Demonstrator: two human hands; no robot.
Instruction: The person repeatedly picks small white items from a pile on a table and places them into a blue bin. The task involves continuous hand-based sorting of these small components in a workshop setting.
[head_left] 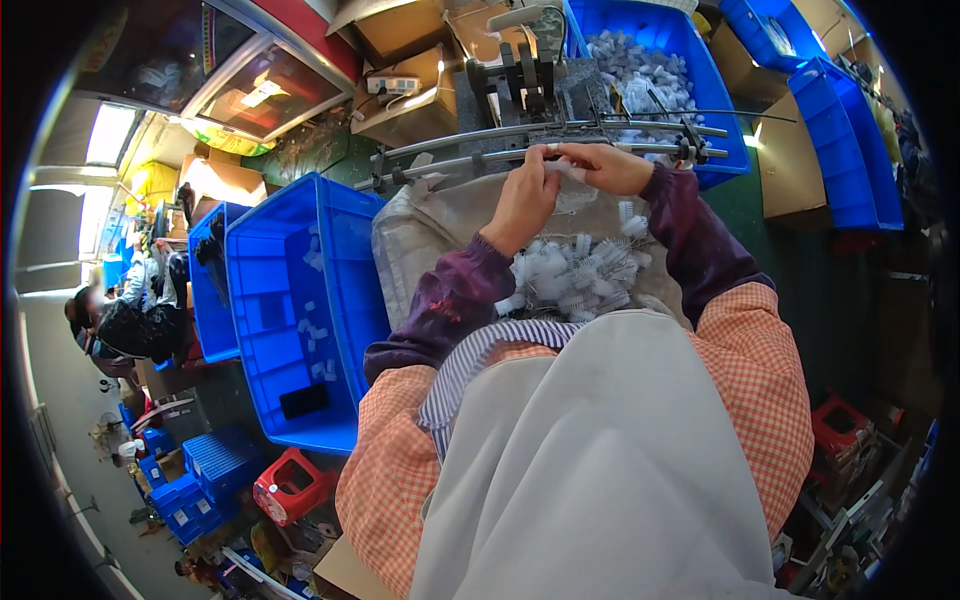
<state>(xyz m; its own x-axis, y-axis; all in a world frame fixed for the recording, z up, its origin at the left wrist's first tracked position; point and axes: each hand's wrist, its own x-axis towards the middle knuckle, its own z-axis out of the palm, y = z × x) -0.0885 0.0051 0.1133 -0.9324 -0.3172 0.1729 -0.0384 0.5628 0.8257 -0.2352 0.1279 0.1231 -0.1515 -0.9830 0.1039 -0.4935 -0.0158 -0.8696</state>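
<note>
Both hands meet at the near metal rail of a bench fixture (460,158). My left hand (526,198) is closed, its fingertips pinched at the rail. Beside it my right hand (612,167) is closed too, thumb and fingers bent inward. Between them shows a small whitish translucent piece (572,171); its exact kind is partly hidden by the fingers. Below the hands, a beige cloth (415,235) spreads over my lap area. On it lies a heap of small white plastic pieces with bristles like little brushes (575,272).
A large blue bin (275,285) on the left holds several white pieces and a dark flat object (304,401). Another blue bin (715,95), behind the rails, is filled with greyish-white pieces. Red stools (293,487) and cardboard boxes (795,165) stand around. Another person (95,320) is far left.
</note>
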